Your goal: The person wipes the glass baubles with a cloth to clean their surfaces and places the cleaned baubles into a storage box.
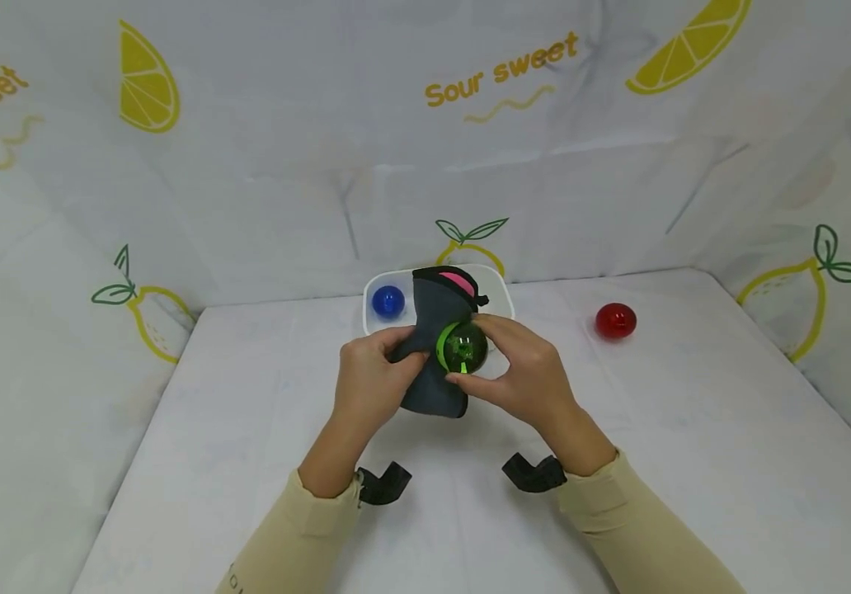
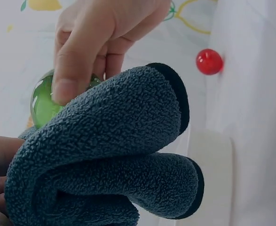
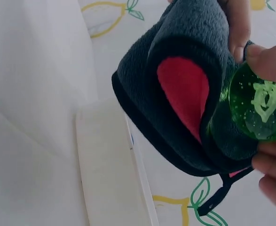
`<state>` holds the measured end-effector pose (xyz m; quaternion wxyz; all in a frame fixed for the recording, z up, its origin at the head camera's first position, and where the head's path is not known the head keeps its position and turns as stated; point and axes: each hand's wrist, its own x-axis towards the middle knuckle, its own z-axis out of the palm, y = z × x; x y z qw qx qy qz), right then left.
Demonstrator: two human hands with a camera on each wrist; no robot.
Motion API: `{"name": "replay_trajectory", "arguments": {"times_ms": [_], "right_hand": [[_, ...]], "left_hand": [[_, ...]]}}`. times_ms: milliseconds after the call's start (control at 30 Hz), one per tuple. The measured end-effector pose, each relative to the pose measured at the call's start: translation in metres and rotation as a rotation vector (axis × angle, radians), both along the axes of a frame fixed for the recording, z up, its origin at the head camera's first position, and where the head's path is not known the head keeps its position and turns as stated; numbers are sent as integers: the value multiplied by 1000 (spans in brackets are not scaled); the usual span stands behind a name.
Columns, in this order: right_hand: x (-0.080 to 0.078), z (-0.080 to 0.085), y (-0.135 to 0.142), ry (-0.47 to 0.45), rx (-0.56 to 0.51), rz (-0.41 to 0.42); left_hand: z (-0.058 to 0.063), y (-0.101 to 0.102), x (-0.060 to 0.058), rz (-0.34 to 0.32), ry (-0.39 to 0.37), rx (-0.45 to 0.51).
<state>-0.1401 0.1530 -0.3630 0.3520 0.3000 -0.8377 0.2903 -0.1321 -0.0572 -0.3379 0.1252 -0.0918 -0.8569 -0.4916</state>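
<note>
My left hand (image 1: 377,371) grips a folded dark grey cloth (image 1: 433,392) with black edging, a pink inner side and a small hanging loop. The cloth is held up in front of a white tray. Between thumb and fingers, my right hand (image 1: 529,371) pinches a clear green ball (image 1: 467,348) against the cloth's face. A pale figure shows inside the green ball in the right wrist view. From the left wrist view, the cloth's fluffy folds (image 2: 114,113) partly cover the green ball (image 2: 43,101).
Behind the cloth stands the white tray (image 1: 501,301) with a blue ball (image 1: 388,303) in its left part. A red ball (image 1: 615,321) lies on the white table at the right. A lemon-printed white curtain (image 1: 284,148) rises along the table's back edge.
</note>
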Motion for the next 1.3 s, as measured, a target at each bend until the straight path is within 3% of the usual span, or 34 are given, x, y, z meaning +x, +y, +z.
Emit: {"name": "replay_trajectory", "arguments": {"times_ms": [167,333,433,567,667,733,867,1067,1300], "right_hand": [[-4,0,2,48,28,34],[-5,-2,1,2,-54,-30],[-3,-2,-1,-149,-168,-54],[-2,-1,-5,-473,-318,-80],[-2,1,-6,-661,-364,-105],[-3,1,-6,-725,-368,-108],[-5,0,-5,-792,-371,-94],[-4,-2,-5,-922,-390,-3],[0,2,-6,-846,-386,43]], "left_hand": [[1,-1,-1,-5,4,31],[3,1,2,-43,-8,45],[3,2,4,-63,30,30],[2,3,5,-63,88,8],[1,3,5,-61,116,11],[1,4,5,-58,133,19],[1,5,5,-49,170,17],[0,3,5,-23,178,9],[1,0,4,-12,169,-2]]}}
